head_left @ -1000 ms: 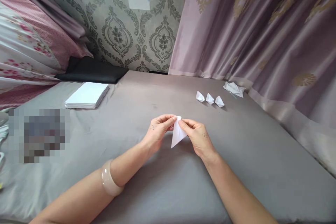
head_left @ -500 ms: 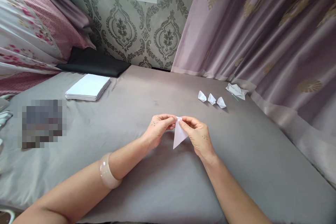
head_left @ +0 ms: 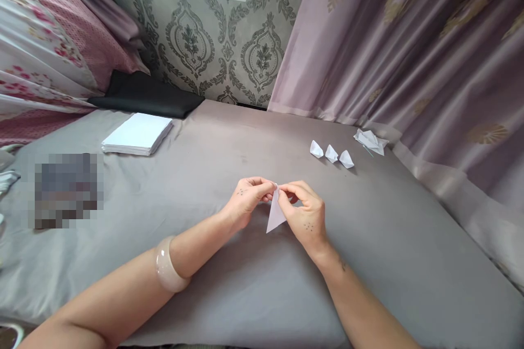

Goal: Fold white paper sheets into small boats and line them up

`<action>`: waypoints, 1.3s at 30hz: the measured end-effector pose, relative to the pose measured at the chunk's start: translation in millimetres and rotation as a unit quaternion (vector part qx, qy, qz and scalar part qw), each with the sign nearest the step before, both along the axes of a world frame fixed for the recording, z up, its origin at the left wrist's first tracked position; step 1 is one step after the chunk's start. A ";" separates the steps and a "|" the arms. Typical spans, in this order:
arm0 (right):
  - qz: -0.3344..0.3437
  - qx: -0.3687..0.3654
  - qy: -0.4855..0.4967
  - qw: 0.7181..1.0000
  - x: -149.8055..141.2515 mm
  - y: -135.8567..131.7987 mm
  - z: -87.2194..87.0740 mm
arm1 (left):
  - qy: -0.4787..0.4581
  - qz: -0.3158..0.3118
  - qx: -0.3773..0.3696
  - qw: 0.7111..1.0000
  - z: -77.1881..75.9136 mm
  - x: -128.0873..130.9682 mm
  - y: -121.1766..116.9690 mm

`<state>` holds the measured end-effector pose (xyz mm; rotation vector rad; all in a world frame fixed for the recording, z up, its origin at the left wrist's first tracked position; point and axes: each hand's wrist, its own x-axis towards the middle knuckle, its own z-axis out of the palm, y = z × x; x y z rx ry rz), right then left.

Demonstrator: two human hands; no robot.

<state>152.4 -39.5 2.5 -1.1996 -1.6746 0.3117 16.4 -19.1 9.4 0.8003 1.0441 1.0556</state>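
Note:
A small folded piece of white paper hangs between my two hands, its pointed corner turned down toward me. My left hand pinches its upper edge between thumb and fingers. From the other side, my right hand grips the paper near the same top point, and its thumb and fingers hide part of the sheet. Beyond my hands, three small folded paper shapes stand in a row on the grey cloth.
At the left back lies a stack of white paper, with a black folded item behind it. Crumpled white paper rests near the purple curtain. A blurred-out object sits at the left.
My right hand has turned slightly, its fingertips drawing closer to my left fingers at the top of the paper. The paper's lower point has shifted a little left.

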 end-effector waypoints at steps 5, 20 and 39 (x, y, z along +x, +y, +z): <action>-0.008 0.082 -0.125 0.989 1.8 0.7 -2.4 | 0.000 -0.002 -0.001 1.000 -1.8 -0.6 1.4; -0.037 0.119 -0.435 0.892 -6.2 -10.7 1.0 | -0.061 -0.014 -0.029 0.998 -11.4 -6.3 12.5; 0.097 -0.377 0.265 0.882 10.2 4.3 12.9 | 0.067 -0.031 0.112 0.991 -9.2 -0.4 5.2</action>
